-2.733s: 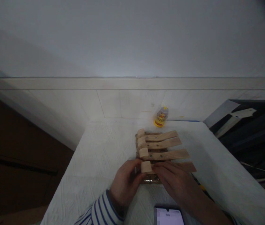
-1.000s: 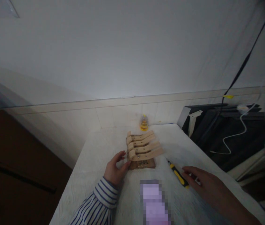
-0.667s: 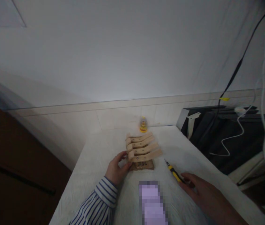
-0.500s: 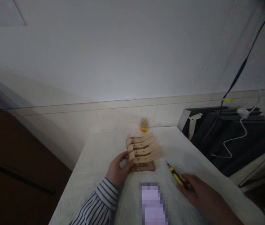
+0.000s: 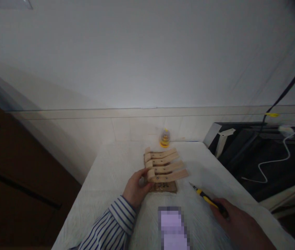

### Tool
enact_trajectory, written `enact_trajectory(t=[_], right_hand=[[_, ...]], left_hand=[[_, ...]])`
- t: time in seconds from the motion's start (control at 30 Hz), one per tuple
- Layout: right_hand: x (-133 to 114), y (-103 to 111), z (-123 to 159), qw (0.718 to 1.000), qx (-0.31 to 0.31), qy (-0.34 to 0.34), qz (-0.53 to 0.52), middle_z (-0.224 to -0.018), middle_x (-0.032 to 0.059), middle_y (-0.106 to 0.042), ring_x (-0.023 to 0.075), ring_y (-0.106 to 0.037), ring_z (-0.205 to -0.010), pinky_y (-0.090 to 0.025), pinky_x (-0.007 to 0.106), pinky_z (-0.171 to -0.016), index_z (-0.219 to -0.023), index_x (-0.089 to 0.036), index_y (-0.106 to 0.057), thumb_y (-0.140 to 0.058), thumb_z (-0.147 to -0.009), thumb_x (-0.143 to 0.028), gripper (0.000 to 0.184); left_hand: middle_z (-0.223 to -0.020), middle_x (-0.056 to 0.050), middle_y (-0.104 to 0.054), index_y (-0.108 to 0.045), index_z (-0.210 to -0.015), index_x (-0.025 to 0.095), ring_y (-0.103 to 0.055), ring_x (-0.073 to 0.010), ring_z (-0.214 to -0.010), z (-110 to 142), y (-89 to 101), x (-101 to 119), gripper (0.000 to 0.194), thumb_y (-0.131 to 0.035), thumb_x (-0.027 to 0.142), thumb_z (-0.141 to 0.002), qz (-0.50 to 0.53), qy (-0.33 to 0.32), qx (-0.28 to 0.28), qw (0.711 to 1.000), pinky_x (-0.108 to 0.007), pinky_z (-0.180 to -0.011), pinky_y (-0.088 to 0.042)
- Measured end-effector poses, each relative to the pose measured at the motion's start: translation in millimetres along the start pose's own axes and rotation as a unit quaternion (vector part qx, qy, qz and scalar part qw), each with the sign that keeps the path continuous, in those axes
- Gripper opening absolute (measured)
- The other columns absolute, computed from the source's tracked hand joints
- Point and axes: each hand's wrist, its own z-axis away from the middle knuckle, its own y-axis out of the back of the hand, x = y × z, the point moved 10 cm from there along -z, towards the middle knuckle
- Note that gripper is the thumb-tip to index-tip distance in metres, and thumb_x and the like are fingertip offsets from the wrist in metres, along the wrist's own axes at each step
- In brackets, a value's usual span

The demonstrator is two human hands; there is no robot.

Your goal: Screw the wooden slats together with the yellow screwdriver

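Observation:
On the white-covered table, a wooden piece point(image 5: 163, 169) of several pale, bent slats with small dark screw heads lies over a brown, marked block point(image 5: 166, 187). My left hand point(image 5: 136, 187) grips its near left end, thumb in front and fingers behind, partly hidden. To the right, my right hand point(image 5: 230, 217) is closed around the handle of a yellow and black screwdriver point(image 5: 207, 198). Its thin metal tip points up and left toward the slats, a short way off and not touching them.
A small clear container with a yellow base point(image 5: 164, 139) stands at the table's back edge by the wall. A blurred purple patch point(image 5: 172, 225) covers something in front. Dark panels point(image 5: 251, 149) and a white cable point(image 5: 288, 149) are right of the table point(image 5: 105, 166); a brown cabinet point(image 5: 19, 166) is left.
The screwdriver and my right hand have shifted right and slightly down, and the grip has closed more around the handle. My left hand stays on the wooden piece. The whole view has shifted slightly.

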Motion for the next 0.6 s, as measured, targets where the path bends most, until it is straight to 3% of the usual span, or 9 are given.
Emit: enact_trajectory(t=[0.2, 0.33, 0.47, 0.6], right_hand=[[21.3, 36.6, -4.2, 0.996, 0.030, -0.065, -0.044, -0.068, 0.0028, -0.070, 0.0231, -0.066, -0.057, -0.052, 0.033, -0.052, -0.090, -0.025, -0.062, -0.049, -0.076, -0.049, 0.031], [26.6, 59.5, -5.2, 0.990, 0.081, -0.106, -0.054, -0.068, 0.0032, -0.069, 0.0226, -0.064, -0.050, -0.051, 0.033, -0.047, -0.098, -0.025, -0.059, -0.053, -0.072, -0.054, 0.039], [1.2, 72.7, -12.4, 0.988, 0.105, -0.086, -0.070, -0.072, 0.0049, -0.070, 0.0214, -0.063, -0.047, -0.051, 0.032, -0.044, -0.101, -0.025, -0.058, -0.056, -0.070, -0.056, 0.044], [-38.6, 77.4, -25.0, 0.988, 0.113, -0.028, -0.105, -0.075, 0.0046, -0.069, 0.0187, -0.063, -0.049, -0.051, 0.028, -0.044, -0.104, -0.023, -0.058, -0.057, -0.070, -0.054, 0.046]], left_hand=[[-0.108, -0.011, -0.062, -0.053, -0.114, 0.015, -0.057, -0.0242, -0.100, -0.9, -8.1, -3.6, 0.048, -0.068, 0.021, -0.069, 0.006, 0.007, -0.013, 1.000, -0.042, -0.089, -0.045], [-0.108, -0.010, -0.062, -0.052, -0.113, 0.016, -0.056, -0.0245, -0.101, -0.2, -8.6, -3.9, 0.047, -0.068, 0.022, -0.069, 0.004, -0.002, -0.003, 1.000, -0.042, -0.088, -0.045], [-0.106, -0.009, -0.062, -0.054, -0.112, 0.017, -0.058, -0.0237, -0.097, 0.7, -2.0, 1.1, 0.045, -0.068, 0.023, -0.070, 0.000, -0.020, 0.018, 1.000, -0.042, -0.086, -0.046], [-0.105, -0.010, -0.063, -0.056, -0.111, 0.018, -0.058, -0.0226, -0.097, -1.8, 9.4, 20.5, 0.039, -0.066, 0.025, -0.074, -0.011, -0.096, 0.044, 0.994, -0.040, -0.085, -0.047]])
